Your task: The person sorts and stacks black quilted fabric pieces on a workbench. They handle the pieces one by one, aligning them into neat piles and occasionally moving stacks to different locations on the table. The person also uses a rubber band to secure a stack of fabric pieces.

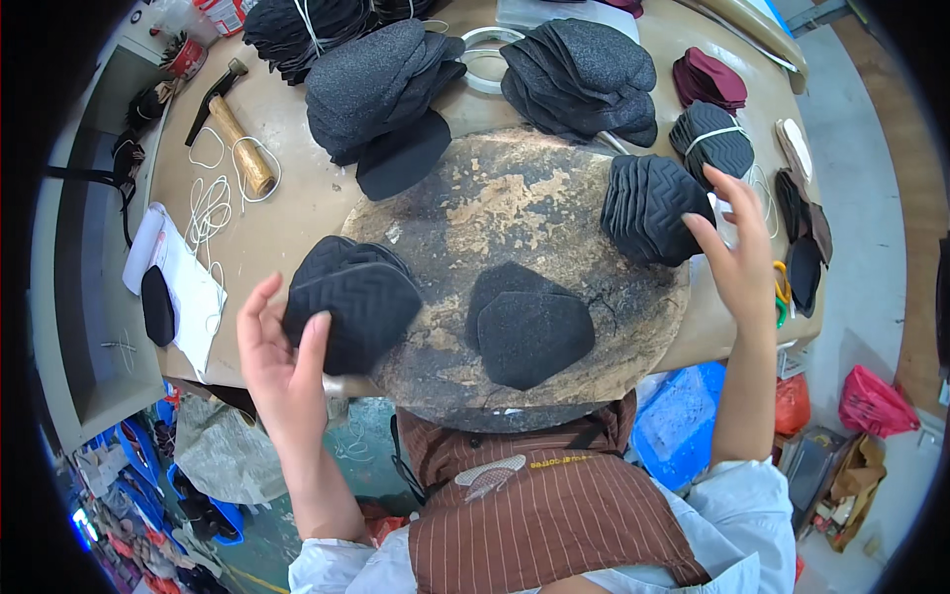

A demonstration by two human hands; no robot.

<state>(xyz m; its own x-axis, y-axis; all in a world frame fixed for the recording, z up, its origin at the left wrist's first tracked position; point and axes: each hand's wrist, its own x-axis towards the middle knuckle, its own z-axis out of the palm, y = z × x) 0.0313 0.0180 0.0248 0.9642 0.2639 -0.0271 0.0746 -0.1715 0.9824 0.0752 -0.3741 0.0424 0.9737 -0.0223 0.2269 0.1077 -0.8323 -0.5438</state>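
Left hand (282, 361): open, palm and thumb resting against a stack of black quilted pieces (351, 302) at the left edge of the round worn board (515, 223). Right hand (740, 252): open, fingers spread, touching a second quilted stack (653, 208) at the board's right edge. Two black felt pieces (524, 332) lie between them

red-white package (226, 12) | table's far-left corner | partly cut off

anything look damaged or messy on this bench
The round work board is badly worn, its surface cracked and flaking in pale patches. Loose white cords lie tangled beside the hammer. The stacks of black pieces look orderly.
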